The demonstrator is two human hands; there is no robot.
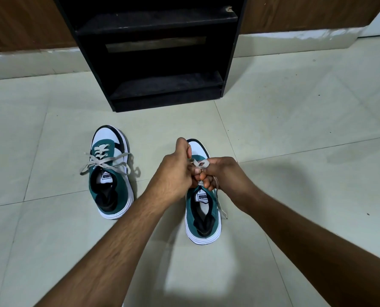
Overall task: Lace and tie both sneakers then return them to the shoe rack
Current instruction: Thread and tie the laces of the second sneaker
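Observation:
Two green, white and black sneakers stand on the floor, toes pointing at the black shoe rack (155,89). The left sneaker (110,185) has its grey lace tied in a bow across the tongue. Over the right sneaker (203,220) both hands meet. My left hand (173,171) is closed on the grey lace (201,164) and my right hand (223,173) pinches a loop of the same lace. One loose lace end hangs down the shoe's right side. My hands hide the eyelets of the right sneaker.
The rack stands against a brown wall with a pale skirting (29,60); its shelves hold nothing. Pale floor tiles (295,129) surround the shoes on all sides.

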